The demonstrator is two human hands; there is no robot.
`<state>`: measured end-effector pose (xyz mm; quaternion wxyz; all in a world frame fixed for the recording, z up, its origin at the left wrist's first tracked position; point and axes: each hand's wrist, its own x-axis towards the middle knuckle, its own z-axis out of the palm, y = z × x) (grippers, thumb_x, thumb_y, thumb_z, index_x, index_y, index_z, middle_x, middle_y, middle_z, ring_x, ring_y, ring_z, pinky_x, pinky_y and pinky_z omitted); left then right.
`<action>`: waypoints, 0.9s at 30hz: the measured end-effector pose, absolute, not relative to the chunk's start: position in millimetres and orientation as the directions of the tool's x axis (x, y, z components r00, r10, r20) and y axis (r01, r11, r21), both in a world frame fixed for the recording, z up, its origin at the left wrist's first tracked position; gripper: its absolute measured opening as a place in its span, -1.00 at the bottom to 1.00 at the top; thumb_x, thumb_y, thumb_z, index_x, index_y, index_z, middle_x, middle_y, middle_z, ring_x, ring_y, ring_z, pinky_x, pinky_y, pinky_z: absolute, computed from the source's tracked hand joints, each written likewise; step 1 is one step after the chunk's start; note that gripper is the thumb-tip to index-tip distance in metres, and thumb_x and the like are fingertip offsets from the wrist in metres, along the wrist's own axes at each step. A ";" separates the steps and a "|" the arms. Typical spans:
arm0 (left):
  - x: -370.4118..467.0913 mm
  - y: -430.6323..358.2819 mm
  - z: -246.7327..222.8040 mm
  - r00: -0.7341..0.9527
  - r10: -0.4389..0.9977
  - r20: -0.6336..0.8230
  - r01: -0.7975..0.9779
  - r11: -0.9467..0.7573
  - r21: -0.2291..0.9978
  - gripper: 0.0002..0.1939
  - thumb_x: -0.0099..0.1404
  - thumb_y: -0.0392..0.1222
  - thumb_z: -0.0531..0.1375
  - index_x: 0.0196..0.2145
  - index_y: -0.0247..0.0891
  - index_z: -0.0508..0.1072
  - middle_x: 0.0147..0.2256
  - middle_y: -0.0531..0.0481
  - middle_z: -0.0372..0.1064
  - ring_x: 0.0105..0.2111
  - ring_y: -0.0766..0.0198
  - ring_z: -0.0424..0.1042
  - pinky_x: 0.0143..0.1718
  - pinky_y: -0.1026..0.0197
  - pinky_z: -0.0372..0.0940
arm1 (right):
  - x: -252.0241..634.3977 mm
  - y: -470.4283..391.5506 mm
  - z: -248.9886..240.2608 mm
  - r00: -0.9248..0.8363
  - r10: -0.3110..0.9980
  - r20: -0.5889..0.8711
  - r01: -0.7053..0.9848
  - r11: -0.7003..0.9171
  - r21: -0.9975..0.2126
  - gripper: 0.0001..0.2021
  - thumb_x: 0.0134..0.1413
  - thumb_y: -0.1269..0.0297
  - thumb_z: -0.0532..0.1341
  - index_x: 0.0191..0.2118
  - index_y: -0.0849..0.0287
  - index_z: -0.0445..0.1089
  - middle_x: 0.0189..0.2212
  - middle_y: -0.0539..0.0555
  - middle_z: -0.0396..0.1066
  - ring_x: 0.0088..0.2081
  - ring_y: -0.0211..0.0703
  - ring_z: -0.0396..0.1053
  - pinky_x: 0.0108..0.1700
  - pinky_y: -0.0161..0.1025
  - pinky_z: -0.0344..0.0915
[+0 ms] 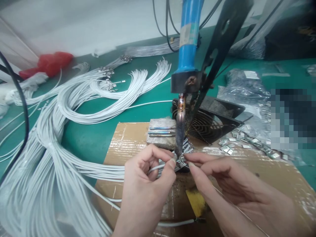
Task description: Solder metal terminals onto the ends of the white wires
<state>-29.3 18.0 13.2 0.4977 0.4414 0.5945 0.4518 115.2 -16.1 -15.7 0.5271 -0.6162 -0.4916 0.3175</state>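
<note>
A blue-handled soldering iron (189,39) is fixed upright on a black metal bracket (218,42), its dark tip pointing down between my hands. My left hand (150,177) pinches the end of a white cable (158,167) just left of the tip. To the right of the tip, my right hand (222,181) is closed, thumb and forefinger beside a small metal connector (182,159). A thin wire (240,210) runs across the right palm. More metal ends lie fanned out behind the fingertips, partly hidden by the iron.
Large bundles of white cables (93,115) cover the left side. A grey block (161,131) with metal rods rests on the cardboard (133,135). Behind the iron is a black fan (207,121). Loose metal pieces (254,143) and plastic bags (244,85) lie at right.
</note>
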 end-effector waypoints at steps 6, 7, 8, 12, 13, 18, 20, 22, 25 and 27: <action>-29.5 16.7 11.2 -0.119 0.975 -0.190 0.082 0.200 0.976 -0.84 0.21 -0.36 0.35 -0.49 -0.20 0.53 -0.40 0.11 0.58 -0.38 0.40 0.55 -0.35 0.49 0.40 | 114.0 -16.4 -14.0 0.309 0.944 0.119 0.258 0.037 -0.966 -0.84 0.17 0.21 0.37 -0.44 -0.03 0.48 -0.20 -0.14 0.67 -0.15 -0.27 0.66 -0.07 -0.56 0.48; -29.9 16.6 11.3 -0.119 0.975 -0.189 0.086 0.200 0.976 -0.85 0.21 -0.36 0.35 -0.49 -0.21 0.53 -0.40 0.10 0.59 -0.38 0.40 0.55 -0.35 0.49 0.40 | 113.4 -16.7 -14.0 0.316 0.941 0.121 0.257 0.038 -0.966 -0.83 0.17 0.22 0.37 -0.45 -0.02 0.48 -0.20 -0.14 0.67 -0.16 -0.27 0.66 -0.08 -0.57 0.47; -30.1 16.5 11.5 -0.121 0.974 -0.189 0.089 0.201 0.976 -0.85 0.19 -0.37 0.35 -0.50 -0.21 0.53 -0.40 0.10 0.59 -0.39 0.40 0.55 -0.36 0.49 0.40 | 112.6 -16.9 -14.0 0.325 0.937 0.128 0.260 0.041 -0.965 -0.83 0.16 0.22 0.37 -0.46 -0.02 0.48 -0.21 -0.14 0.67 -0.18 -0.28 0.66 -0.09 -0.57 0.47; -28.7 17.2 13.5 -0.119 0.969 -0.215 0.094 0.226 0.970 -0.85 0.16 -0.38 0.36 -0.51 -0.23 0.52 -0.41 0.09 0.58 -0.40 0.39 0.54 -0.36 0.49 0.40 | 110.2 -16.8 -13.0 0.342 0.934 0.106 0.277 0.007 -0.961 -0.81 0.14 0.18 0.39 -0.48 -0.01 0.49 -0.23 -0.09 0.67 -0.21 -0.23 0.65 -0.16 -0.53 0.48; -27.9 17.6 13.9 -0.118 0.968 -0.221 0.094 0.232 0.968 -0.85 0.16 -0.38 0.36 -0.51 -0.23 0.52 -0.41 0.09 0.57 -0.40 0.39 0.54 -0.37 0.48 0.40 | 110.0 -16.8 -12.7 0.343 0.934 0.098 0.282 -0.002 -0.959 -0.80 0.15 0.17 0.38 -0.48 -0.01 0.50 -0.23 -0.07 0.67 -0.21 -0.20 0.66 -0.17 -0.50 0.49; -26.8 18.8 12.8 -0.124 0.966 -0.226 0.061 0.235 0.970 -0.84 0.13 -0.38 0.36 -0.53 -0.24 0.50 -0.44 0.07 0.57 -0.41 0.36 0.56 -0.37 0.45 0.42 | 108.2 -19.2 -13.7 0.347 0.934 0.081 0.279 -0.020 -0.960 -0.78 0.16 0.13 0.37 -0.49 0.00 0.50 -0.23 -0.01 0.67 -0.22 -0.14 0.65 -0.13 -0.40 0.52; -27.7 16.3 11.1 -0.100 0.965 -0.244 0.057 0.250 0.967 -0.84 0.16 -0.37 0.36 -0.51 -0.24 0.49 -0.42 0.06 0.58 -0.38 0.35 0.57 -0.33 0.43 0.43 | 108.2 -20.9 -14.6 0.365 0.929 0.067 0.264 -0.034 -0.964 -0.77 0.17 0.12 0.37 -0.49 0.01 0.49 -0.22 -0.02 0.67 -0.21 -0.16 0.65 -0.11 -0.43 0.51; -28.8 10.4 8.7 -0.067 0.961 -0.268 0.077 0.272 0.959 -0.86 0.21 -0.34 0.35 -0.48 -0.23 0.50 -0.36 0.04 0.60 -0.36 0.34 0.55 -0.33 0.42 0.40 | 111.8 -22.3 -16.0 0.367 0.928 0.062 0.253 -0.036 -0.967 -0.79 0.18 0.11 0.36 -0.44 0.01 0.49 -0.22 -0.03 0.66 -0.22 -0.18 0.65 -0.14 -0.45 0.52; -30.7 -4.4 3.1 -0.037 0.952 -0.304 0.145 0.306 0.941 -0.85 0.28 -0.25 0.33 -0.46 -0.22 0.53 -0.33 0.01 0.60 -0.50 0.38 0.39 -0.49 0.38 0.25 | 129.5 -24.9 -23.1 0.480 0.877 0.030 0.268 -0.114 -0.957 -0.83 0.18 0.05 0.37 -0.30 -0.01 0.49 -0.36 -0.05 0.62 -0.37 -0.20 0.61 -0.31 -0.44 0.53; -34.0 -15.9 -3.2 0.001 0.950 -0.312 0.221 0.304 0.927 -0.83 0.30 -0.19 0.33 -0.46 -0.21 0.56 -0.39 -0.01 0.59 -0.54 0.34 0.35 -0.52 0.31 0.21 | 151.1 -28.2 -33.9 0.596 0.802 0.035 0.286 -0.171 -0.943 -0.79 0.22 -0.01 0.32 -0.29 0.00 0.49 -0.44 -0.03 0.56 -0.43 -0.16 0.56 -0.35 -0.36 0.52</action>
